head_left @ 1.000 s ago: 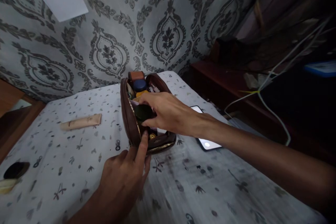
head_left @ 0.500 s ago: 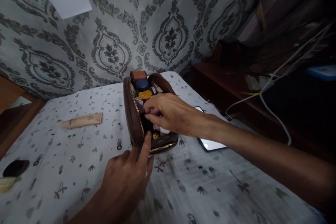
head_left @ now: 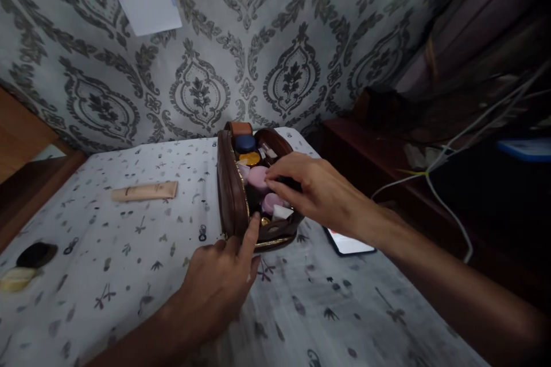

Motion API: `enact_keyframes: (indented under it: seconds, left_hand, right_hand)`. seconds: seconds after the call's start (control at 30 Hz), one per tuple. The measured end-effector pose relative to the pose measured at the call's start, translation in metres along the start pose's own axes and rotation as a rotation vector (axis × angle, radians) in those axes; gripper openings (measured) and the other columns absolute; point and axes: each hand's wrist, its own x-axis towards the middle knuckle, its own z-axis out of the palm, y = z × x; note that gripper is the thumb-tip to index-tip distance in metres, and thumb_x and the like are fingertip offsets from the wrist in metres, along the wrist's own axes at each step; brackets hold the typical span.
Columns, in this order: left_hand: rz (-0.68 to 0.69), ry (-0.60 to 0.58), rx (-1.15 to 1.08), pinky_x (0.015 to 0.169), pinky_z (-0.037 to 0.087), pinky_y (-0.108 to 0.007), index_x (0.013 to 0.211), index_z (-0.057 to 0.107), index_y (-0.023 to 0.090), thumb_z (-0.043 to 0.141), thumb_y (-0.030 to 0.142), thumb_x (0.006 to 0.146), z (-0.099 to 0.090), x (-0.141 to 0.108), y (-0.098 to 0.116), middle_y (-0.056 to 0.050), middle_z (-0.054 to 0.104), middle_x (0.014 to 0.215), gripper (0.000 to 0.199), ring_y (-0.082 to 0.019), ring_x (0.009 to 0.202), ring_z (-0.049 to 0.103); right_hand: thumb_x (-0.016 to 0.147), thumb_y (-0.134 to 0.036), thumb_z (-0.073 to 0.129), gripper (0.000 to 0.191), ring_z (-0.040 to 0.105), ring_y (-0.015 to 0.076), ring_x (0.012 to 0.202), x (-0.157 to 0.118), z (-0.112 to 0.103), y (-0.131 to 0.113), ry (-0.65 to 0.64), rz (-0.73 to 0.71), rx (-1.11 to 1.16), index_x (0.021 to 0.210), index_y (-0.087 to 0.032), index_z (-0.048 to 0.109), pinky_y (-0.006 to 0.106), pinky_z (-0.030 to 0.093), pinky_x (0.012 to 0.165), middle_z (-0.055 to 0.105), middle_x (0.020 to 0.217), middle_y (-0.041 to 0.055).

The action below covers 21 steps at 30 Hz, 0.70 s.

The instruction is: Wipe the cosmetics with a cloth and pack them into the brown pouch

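Note:
A brown zip bag [head_left: 232, 183] stands unzipped on the patterned sheet. Inside it are a blue-lidded item [head_left: 245, 143], a yellow-orange lid [head_left: 249, 159], a round pink item [head_left: 257, 178], a smaller pink item [head_left: 272, 203] and a white piece [head_left: 282, 213]. My right hand [head_left: 316, 186] reaches in from the right, its thumb and fingertips closed at the edge of the larger pink item. My left hand [head_left: 228, 275] rests at the bag's near end, index finger stretched onto the rim, other fingers loosely bent, holding nothing.
A beige tube [head_left: 144, 191] lies left of the bag. Farther left are a black round item [head_left: 37, 254] and a yellowish one [head_left: 17, 279]. A phone [head_left: 350, 243] lies under my right forearm. White cables [head_left: 447, 203] hang at the right.
My right hand has drawn back slightly to the right, and the pink items now show in the bag. The view has shifted, while my left hand stays at the near rim.

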Motion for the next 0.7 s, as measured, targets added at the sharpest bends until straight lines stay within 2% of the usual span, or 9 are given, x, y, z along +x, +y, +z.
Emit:
enact_keyframes:
  seconds: [0.17,0.3,0.4,0.53,0.63,0.7]
  left_hand:
    - [0.049,0.069,-0.096,0.042,0.047,-0.027,0.143,0.045,0.01,0.053,0.026,0.092,0.001,-0.009,-0.004,0.0,0.072,0.07,0.053,-0.019,0.051,0.067]
    - [0.1,0.186,-0.146,0.043,0.049,-0.028,0.136,0.047,0.009,0.045,0.023,0.097,-0.001,-0.027,-0.01,0.0,0.07,0.069,0.042,-0.018,0.051,0.067]
    - [0.098,0.225,-0.146,0.047,0.05,-0.027,0.132,0.048,0.011,0.041,0.023,0.099,0.002,-0.049,-0.021,-0.001,0.072,0.073,0.036,-0.017,0.055,0.068]
    - [0.02,0.158,-0.11,0.048,0.051,-0.028,0.136,0.045,0.012,0.038,0.025,0.101,0.019,-0.087,-0.048,-0.004,0.073,0.08,0.038,-0.019,0.061,0.07]
    - [-0.116,0.072,-0.077,0.055,0.054,-0.03,0.144,0.037,0.014,0.038,0.034,0.102,0.033,-0.114,-0.073,-0.01,0.073,0.095,0.047,-0.024,0.08,0.072]
    - [-0.169,0.009,-0.086,0.068,0.057,-0.035,0.147,0.034,0.014,0.045,0.046,0.099,0.036,-0.132,-0.088,-0.015,0.07,0.109,0.059,-0.028,0.098,0.069]
  right_hand:
    - [0.099,-0.025,0.049,0.032,0.064,0.0216,0.093,-0.014,0.01,-0.004,-0.113,-0.089,-0.075,0.075,-0.017,0.068,0.035,0.047,0.089,0.068,0.078,0.0072]
    - [0.098,-0.022,0.05,0.029,0.066,0.0216,0.094,-0.018,0.015,-0.007,-0.08,-0.096,-0.075,0.076,-0.018,0.069,0.034,0.05,0.087,0.07,0.079,0.0069]
    - [0.098,-0.022,0.05,0.028,0.067,0.0221,0.095,-0.022,0.021,-0.012,0.017,-0.113,-0.084,0.078,-0.019,0.069,0.034,0.053,0.084,0.073,0.088,0.008]
    - [0.097,-0.021,0.054,0.018,0.068,0.0227,0.099,-0.034,0.041,-0.029,0.271,-0.172,-0.05,0.089,-0.019,0.069,0.037,0.056,0.086,0.075,0.095,0.0087]
    - [0.094,-0.015,0.057,0.013,0.069,0.022,0.095,-0.042,0.064,-0.054,0.394,-0.266,0.02,0.095,-0.019,0.069,0.039,0.057,0.086,0.075,0.092,0.0073]
    - [0.093,-0.011,0.057,0.014,0.07,0.0212,0.091,-0.045,0.083,-0.072,0.376,-0.325,0.082,0.095,-0.019,0.068,0.037,0.057,0.083,0.075,0.089,0.0064]
